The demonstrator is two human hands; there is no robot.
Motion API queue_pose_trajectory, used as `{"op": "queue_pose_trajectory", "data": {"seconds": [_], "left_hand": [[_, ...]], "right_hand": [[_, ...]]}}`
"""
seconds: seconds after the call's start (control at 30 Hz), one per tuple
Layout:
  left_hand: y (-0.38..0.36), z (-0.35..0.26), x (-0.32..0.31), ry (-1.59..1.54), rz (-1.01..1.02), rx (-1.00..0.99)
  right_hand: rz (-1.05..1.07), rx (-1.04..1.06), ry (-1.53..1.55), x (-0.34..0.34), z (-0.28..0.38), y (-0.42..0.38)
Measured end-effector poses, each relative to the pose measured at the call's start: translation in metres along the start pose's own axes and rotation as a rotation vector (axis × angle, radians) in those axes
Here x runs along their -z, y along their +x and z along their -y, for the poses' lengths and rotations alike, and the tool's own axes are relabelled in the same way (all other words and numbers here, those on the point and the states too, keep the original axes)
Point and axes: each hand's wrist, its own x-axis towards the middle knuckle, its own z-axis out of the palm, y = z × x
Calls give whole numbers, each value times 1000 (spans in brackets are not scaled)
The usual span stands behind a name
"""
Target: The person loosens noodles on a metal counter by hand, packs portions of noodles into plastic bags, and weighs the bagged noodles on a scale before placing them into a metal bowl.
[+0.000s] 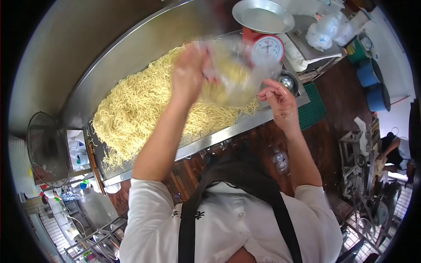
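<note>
A clear plastic bag (228, 72) with pale yellow noodles inside hangs over the right part of a large noodle heap (142, 107), smeared by motion. My left hand (190, 65) is closed on the bag's left side, its fingers blurred. Close to the bag's right edge is my right hand (283, 105), open, fingers stretched toward the plastic and slightly curled. The loose noodles lie in a long metal trough (219, 136). Just behind the bag stands a red dial scale (267, 48) topped by a round metal pan (263, 17).
A metal bowl (287, 82) sits by the trough's right end. White plastic bags (326, 33) rest on a side counter. A wooden stick (95, 166) leans at the trough's left end, near a fan (46, 149). Another person (397, 151) is at the far right.
</note>
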Motion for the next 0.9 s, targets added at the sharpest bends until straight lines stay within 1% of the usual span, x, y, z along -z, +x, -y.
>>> {"op": "queue_pose_trajectory", "data": {"seconds": [0.03,0.07,0.1,0.13,0.17,0.2,0.3,0.33,0.37,0.43,0.53,0.6,0.63,0.67,0.7,0.73,0.8,0.83,0.9], "left_hand": [[-18,35,19,-52,-10,128],[-32,48,33,-5,-41,156],[-48,59,41,43,-111,295],[-67,93,57,23,-173,339],[-85,108,68,41,-200,386],[-99,106,78,6,-245,402],[-128,80,118,-25,-322,436],[-135,69,132,0,-302,444],[-144,60,145,23,-297,442],[-159,47,168,167,-319,455],[-172,52,190,234,-419,418],[-178,69,204,252,-464,421],[-181,80,207,161,-461,429],[-182,82,200,148,-465,444],[-181,85,190,136,-464,457],[-180,91,185,191,-391,436],[-174,81,159,209,-280,405],[-175,72,149,231,-230,396],[-180,66,157,217,-14,361]], "right_hand": [[-18,58,-58,-14,-7,-1],[-31,113,-117,-30,-15,-3],[-41,172,-178,-45,-18,-3],[99,278,-297,-58,-12,-7],[286,409,-352,-72,-19,-8],[464,540,-402,-87,-26,-10],[759,540,-812,-131,-34,-28],[707,551,-934,-137,-64,-31],[842,474,-1058,-137,-54,-23],[1108,311,-1304,-130,-13,-5],[890,534,-680,-107,17,1],[578,273,-411,-109,-9,-1],[421,142,-279,-111,-31,-3],[436,266,-522,-115,-62,-2],[457,340,-724,-126,-115,-17],[470,411,-925,-141,-150,-31],[446,720,-556,-193,-138,-48],[549,495,-483,-212,-128,-52],[718,42,-326,-237,-109,-48]]}}
